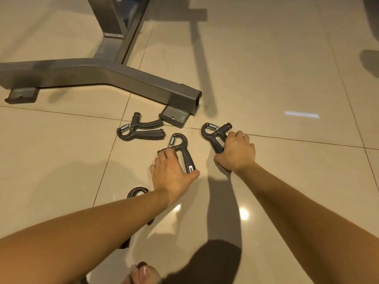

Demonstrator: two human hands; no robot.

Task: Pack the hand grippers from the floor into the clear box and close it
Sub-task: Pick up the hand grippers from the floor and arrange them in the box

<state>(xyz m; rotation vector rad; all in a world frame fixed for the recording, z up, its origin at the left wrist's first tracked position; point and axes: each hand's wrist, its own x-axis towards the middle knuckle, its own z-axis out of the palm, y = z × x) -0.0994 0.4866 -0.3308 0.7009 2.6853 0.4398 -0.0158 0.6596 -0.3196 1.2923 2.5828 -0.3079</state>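
While looking down from the head: gripping the middle hand gripper (187, 158) on the floor (287, 99), left hand (172, 171) fingers (165, 153) curled over one handle, thumb on the other. At its 2 o'clock, right hand (235, 152) fingers wrapped round another hand gripper (217, 136). Far hand gripper (143, 136) at 10 o'clock, half-hidden hand gripper (137, 188) at 7. No clear box in sight. Likely hard, light, springy: grab by both handles, not the spring.

near the metal frame (123, 76), the left hand (172, 173) grips the middle gripper (185, 154), the right hand (235, 154) the rightmost gripper (214, 134); a third gripper (139, 131) lies just beside it.
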